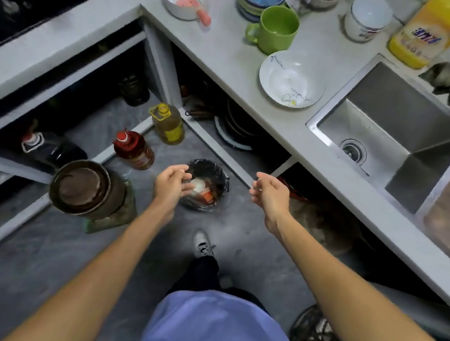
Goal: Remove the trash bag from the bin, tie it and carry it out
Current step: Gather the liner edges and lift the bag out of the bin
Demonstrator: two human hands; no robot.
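A small round bin lined with a black trash bag [219,174] stands on the grey floor in the corner below the counter. White and orange rubbish [201,191] lies inside it. My left hand [170,183] hovers over the bin's left rim, fingers loosely curled and apart, holding nothing. My right hand [269,192] hangs in the air to the right of the bin, clear of it, fingers half curled and empty.
Two oil bottles [133,150] [168,124] and a brown lidded pot [84,188] stand left of the bin. The counter [231,56] above carries bowls, a green mug [275,30] and a steel sink [390,133]. My shoe [202,245] is just behind the bin.
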